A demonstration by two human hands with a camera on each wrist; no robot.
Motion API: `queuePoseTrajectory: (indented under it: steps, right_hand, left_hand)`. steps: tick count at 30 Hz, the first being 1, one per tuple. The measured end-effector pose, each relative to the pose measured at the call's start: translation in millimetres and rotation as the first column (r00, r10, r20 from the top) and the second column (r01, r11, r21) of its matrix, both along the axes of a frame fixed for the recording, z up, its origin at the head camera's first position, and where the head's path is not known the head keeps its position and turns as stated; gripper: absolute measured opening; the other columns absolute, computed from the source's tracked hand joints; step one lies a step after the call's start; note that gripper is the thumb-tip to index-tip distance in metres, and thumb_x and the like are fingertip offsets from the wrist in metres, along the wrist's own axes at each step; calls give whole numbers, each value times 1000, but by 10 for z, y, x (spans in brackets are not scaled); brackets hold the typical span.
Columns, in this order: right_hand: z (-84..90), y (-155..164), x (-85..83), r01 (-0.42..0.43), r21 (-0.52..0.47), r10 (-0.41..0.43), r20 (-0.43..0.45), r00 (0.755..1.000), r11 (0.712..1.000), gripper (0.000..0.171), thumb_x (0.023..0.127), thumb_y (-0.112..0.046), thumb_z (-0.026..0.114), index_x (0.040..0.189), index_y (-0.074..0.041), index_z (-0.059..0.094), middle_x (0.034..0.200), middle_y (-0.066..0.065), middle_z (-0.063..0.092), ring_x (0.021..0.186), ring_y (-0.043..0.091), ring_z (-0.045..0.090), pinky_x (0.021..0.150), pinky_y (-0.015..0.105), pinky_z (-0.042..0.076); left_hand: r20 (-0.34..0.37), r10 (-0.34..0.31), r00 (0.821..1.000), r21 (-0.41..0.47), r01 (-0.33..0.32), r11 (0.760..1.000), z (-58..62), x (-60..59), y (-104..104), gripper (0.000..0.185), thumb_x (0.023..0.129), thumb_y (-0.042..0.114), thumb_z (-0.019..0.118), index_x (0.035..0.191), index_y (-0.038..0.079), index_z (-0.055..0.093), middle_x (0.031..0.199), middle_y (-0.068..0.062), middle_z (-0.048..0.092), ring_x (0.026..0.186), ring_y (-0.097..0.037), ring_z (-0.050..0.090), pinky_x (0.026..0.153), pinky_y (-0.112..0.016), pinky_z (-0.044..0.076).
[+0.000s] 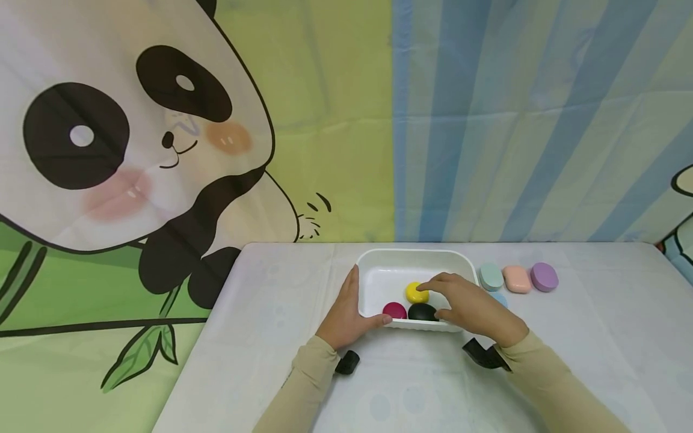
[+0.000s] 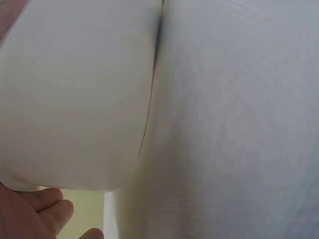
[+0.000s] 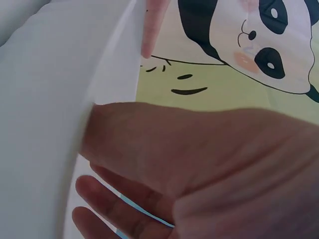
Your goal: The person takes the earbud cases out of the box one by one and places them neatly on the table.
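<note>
A white tray stands on the white table, and its wall fills the left wrist view. In it lie a yellow rounded piece, a magenta piece and a black piece. My left hand lies flat against the tray's left wall, thumb along the front rim; its fingers show below the wall. My right hand reaches over the tray's right side, fingers fairly straight, fingertips touching the yellow piece. Its palm is bare beside the tray wall.
Right of the tray lie a mint piece, a peach piece and a purple piece; a light blue one is partly hidden by my right hand. A panda and striped backdrop hangs behind the table.
</note>
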State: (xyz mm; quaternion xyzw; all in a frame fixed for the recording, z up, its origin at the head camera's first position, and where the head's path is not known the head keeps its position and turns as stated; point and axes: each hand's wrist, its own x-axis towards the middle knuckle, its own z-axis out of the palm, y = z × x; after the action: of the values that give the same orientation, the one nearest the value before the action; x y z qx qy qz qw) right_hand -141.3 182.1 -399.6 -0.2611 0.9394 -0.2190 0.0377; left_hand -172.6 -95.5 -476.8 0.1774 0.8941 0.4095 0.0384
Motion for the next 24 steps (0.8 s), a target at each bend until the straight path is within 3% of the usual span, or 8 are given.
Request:
queuePoseTrajectory:
  steps: [6,13,17,24]
  right_hand:
    - [-61,-59,-81,-39,-11,40,75,996,999,46,81,2,79,125,-6,69,122,9,65,114,31,60,96,47,52]
    - [-112,-70,-187,-166,-24,167,56,984,986,43,78,8,78,119,-4,72,110,8,68,96,27,65,85,42,55]
    - [-132,-57,-237,-230,-20,231,68,971,973,45,77,11,77,118,-6,73,108,5,68,97,25,65,86,41,55]
    - [-161,-68,-299,-246,15,242,123,962,969,52,79,17,69,118,-16,77,105,0,59,89,17,58,81,31,52]
  left_hand:
    - [20,3,1000,7,-4,1000,-2,10,-5,126,76,54,82,163,11,0,168,-4,9,150,-24,22,119,-45,27]
    - [10,-3,1000,13,3,1000,3,7,1,127,76,54,83,162,9,1,168,-5,10,149,-25,24,118,-46,29]
    - [16,-5,1000,9,5,1000,8,9,6,127,76,55,83,162,9,1,168,-6,9,149,-25,23,118,-46,29]
    - [15,1,1000,4,-1,1000,17,11,4,126,77,54,83,162,10,1,168,-6,10,148,-26,25,117,-47,30]
